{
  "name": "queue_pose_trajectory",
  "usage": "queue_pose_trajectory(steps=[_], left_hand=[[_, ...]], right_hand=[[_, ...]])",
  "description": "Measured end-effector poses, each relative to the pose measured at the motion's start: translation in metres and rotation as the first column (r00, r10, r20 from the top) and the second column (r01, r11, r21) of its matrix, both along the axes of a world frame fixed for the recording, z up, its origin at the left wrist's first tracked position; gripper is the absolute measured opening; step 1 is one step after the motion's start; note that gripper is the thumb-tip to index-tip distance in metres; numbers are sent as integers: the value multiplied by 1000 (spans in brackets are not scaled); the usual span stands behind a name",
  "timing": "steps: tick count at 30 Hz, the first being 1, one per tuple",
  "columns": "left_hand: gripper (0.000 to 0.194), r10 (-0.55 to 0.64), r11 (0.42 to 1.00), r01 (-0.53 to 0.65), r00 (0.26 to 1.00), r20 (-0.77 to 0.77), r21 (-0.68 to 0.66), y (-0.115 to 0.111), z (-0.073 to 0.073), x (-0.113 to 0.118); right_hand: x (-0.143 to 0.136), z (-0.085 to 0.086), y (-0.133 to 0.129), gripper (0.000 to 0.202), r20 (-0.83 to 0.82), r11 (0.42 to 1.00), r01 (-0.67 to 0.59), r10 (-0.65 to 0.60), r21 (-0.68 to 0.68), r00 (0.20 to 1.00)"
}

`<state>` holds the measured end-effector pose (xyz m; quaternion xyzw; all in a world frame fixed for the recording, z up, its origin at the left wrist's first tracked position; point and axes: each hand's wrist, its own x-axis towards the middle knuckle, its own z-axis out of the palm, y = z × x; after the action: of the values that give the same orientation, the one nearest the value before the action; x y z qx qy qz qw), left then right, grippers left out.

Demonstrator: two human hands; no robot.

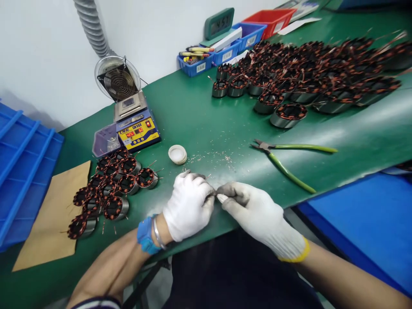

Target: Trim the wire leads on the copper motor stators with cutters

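Observation:
My left hand [189, 205], in a white glove, is curled closed near the table's front edge; what lies inside its fingers is hidden. Its fingertips meet those of my right hand [249, 208], gloved in white with a yellow cuff. The right thumb and index finger pinch something small and dark, too small to name. Pliers with green handles [291, 174] lie spread on the green table [193, 116] to the right. Beyond my left hand are a small round white container [177, 154] and scattered copper-coloured clippings [227, 158].
Copper-wound rings [116, 208] stand at the left beside brown cardboard [53, 219]; many more [289, 115] fill the back right. A yellow-and-blue heated unit [139, 132] with a fan [117, 82] is at the back left. Blue bins [195, 68] and a clock [219, 24] line the wall.

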<state>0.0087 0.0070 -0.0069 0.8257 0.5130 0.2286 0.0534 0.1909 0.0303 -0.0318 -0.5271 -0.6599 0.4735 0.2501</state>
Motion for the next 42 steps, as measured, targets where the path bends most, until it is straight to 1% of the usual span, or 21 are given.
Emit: queue_pose_trajectory(steps=[3,6,10,12,14,16,17,20,22,23,25,27,28,29,30,33,34,36,39,40,42], left_hand=[[12,32,999,-33,999,-32,-11,-1,0,3],[15,37,999,-39,997,-70,-26,-1,1,4],[15,21,999,-24,994,-110,-30,-1,3,4],[14,13,999,-16,994,-112,-28,-1,3,3],[14,6,1000,-8,994,-111,-25,-1,3,3],[14,-6,1000,3,994,-113,-21,-2,3,3],[14,-13,1000,10,993,-113,-19,-2,3,4],[14,-27,1000,26,993,-118,-13,-2,3,4],[15,-30,999,29,992,-123,-14,-2,3,5],[16,-31,999,29,991,-128,-17,-2,3,5],[17,-31,999,27,989,-147,-25,-2,4,6],[17,-32,999,28,986,-165,-28,-2,4,6],[17,-34,999,30,985,-167,-27,-2,4,6],[17,-36,999,32,986,-163,-25,-2,4,5],[16,-37,999,34,987,-159,-21,-1,3,5],[17,-41,999,40,986,-164,-12,0,1,3],[18,-41,999,40,985,-169,-10,0,1,2],[18,-34,999,33,986,-166,-10,0,1,2],[17,-30,1000,29,990,-141,-7,0,2,2],[17,-30,1000,29,990,-138,-5,0,2,2],[16,-30,1000,31,989,-143,1,0,3,2]], right_hand=[[3,-5,-6,22,-2,999,-7,8,52,1000],[11,-10,-7,18,69,932,-112,93,345,993],[23,-13,4,17,240,503,-279,142,818,960],[23,-11,10,21,334,383,-369,156,847,930],[18,-6,14,19,361,543,-400,183,738,914],[11,-1,15,21,256,841,-346,257,415,932],[8,1,16,22,159,928,-318,291,195,944],[8,5,18,23,-12,923,-361,363,-132,932],[15,6,23,19,128,918,-377,362,125,923],[20,6,26,19,233,843,-420,357,337,905],[27,7,33,22,416,503,-536,339,678,844],[31,9,39,26,539,187,-618,344,764,769],[30,9,41,26,566,138,-641,358,755,743],[28,9,41,25,559,177,-649,376,740,739],[25,9,40,23,521,298,-641,393,707,758],[13,8,32,27,261,817,-494,428,297,865],[9,8,29,29,155,891,-445,429,89,890],[7,8,26,32,26,892,-427,435,-150,900],[15,10,30,25,233,876,-450,407,175,883],[19,10,34,22,347,779,-498,379,382,858],[27,11,41,23,522,425,-623,339,657,783]])
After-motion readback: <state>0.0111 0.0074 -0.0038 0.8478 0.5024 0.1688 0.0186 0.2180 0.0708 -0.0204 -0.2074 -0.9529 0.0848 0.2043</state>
